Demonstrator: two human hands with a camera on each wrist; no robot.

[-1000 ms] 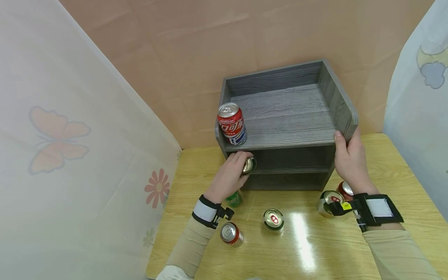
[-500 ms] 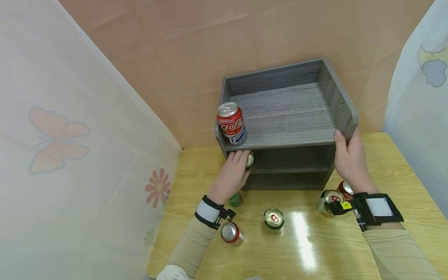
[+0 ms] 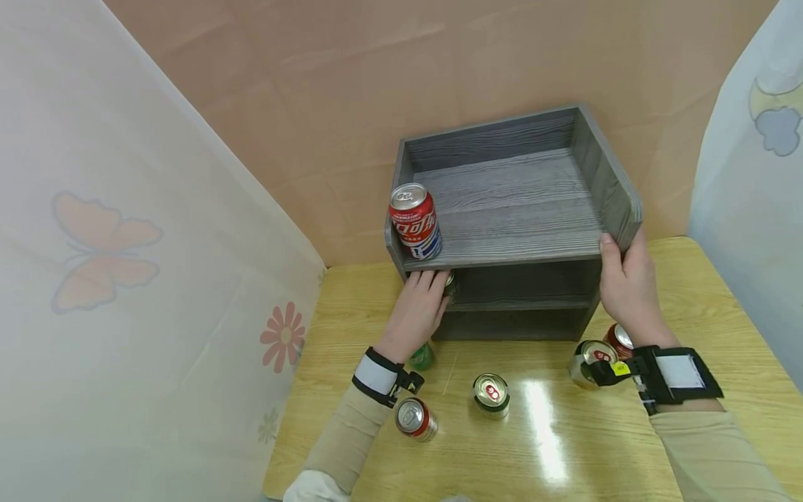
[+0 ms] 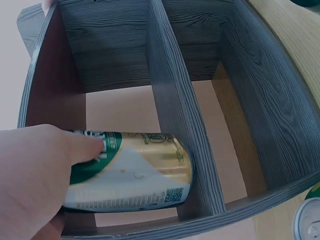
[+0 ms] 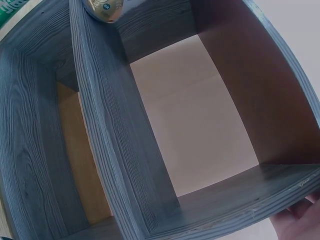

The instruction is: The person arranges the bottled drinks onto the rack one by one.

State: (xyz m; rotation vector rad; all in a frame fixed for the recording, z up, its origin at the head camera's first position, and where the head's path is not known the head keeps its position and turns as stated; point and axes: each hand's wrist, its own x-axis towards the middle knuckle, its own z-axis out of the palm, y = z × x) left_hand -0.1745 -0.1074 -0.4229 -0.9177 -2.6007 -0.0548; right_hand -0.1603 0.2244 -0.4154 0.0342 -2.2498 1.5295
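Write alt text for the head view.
A left hand holds a gold-topped can in a gray shelf unit, just below its top tier; the right hand grips the unit's right side. A red can stands on top at left; other cans stand on the table.

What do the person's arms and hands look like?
The left hand and right hand are bare, without gloves. Both arms have beige sleeves. Each wrist has a black strap with a white patch: left strap, right strap. A yellow label shows by the right one.
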